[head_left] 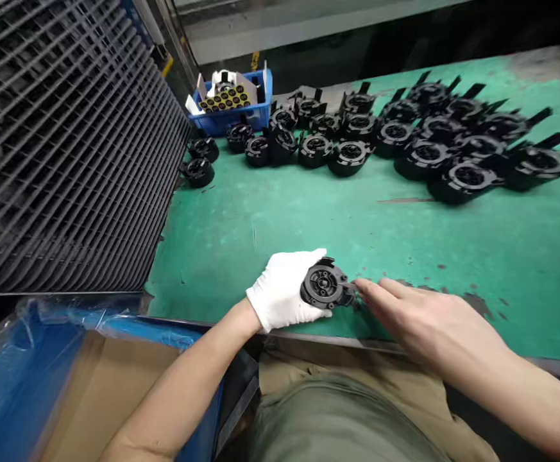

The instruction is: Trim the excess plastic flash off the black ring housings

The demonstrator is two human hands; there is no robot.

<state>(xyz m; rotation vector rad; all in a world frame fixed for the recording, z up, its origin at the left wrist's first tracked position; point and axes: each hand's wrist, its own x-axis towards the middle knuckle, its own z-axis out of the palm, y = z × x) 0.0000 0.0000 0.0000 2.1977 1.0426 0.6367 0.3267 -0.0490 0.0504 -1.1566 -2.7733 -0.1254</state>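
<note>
My left hand [289,289], in a white glove, is closed around a round black plastic part [324,284] just above the near edge of the green bench. The part's ribbed, disc-like face with a central hub points up at me. My bare right hand [412,314] is at the part's right side, with fingers pressed together and tips by its small projecting tab. Whatever lies between those fingertips is hidden and slightly blurred. Across the back of the bench [280,218] stand several similar black round parts [350,154], many with upright tabs.
A blue bin [255,115] at the back left holds a sheet of round yellow-and-black stickers [226,97]. Stacked dark wire racks [68,147] rise along the left. A blue, plastic-lined container [8,378] with cardboard [111,385] inside sits at lower left.
</note>
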